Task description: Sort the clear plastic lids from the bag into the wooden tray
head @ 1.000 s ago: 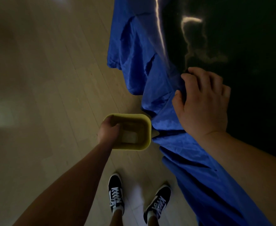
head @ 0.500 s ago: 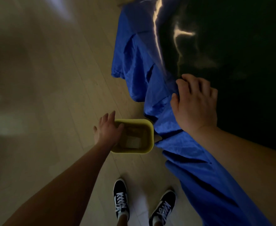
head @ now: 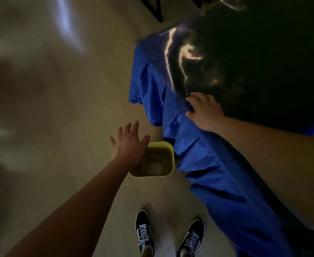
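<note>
No clear lids and no wooden tray are in view. A glossy black plastic sheet or bag (head: pixel 254 62) covers the table top at the right, over a blue cloth (head: pixel 217 182) that hangs down the table's side. My right hand (head: pixel 204 112) lies flat on the near left edge of the black plastic, where it meets the blue cloth, holding nothing. My left hand (head: pixel 128 143) hovers with its fingers spread over the left rim of a yellow bin (head: pixel 172 160) on the floor, empty.
The room is dim. The yellow bin stands on the pale wood floor (head: pixel 59 108), close against the hanging cloth. My two black shoes (head: pixel 144 232) are just behind it. A dark stand leg (head: pixel 157 8) shows at the top.
My left hand let go of the bin's rim, rose and spread its fingers. The camera pulled back, and my right hand stayed on the edge of the black plastic.
</note>
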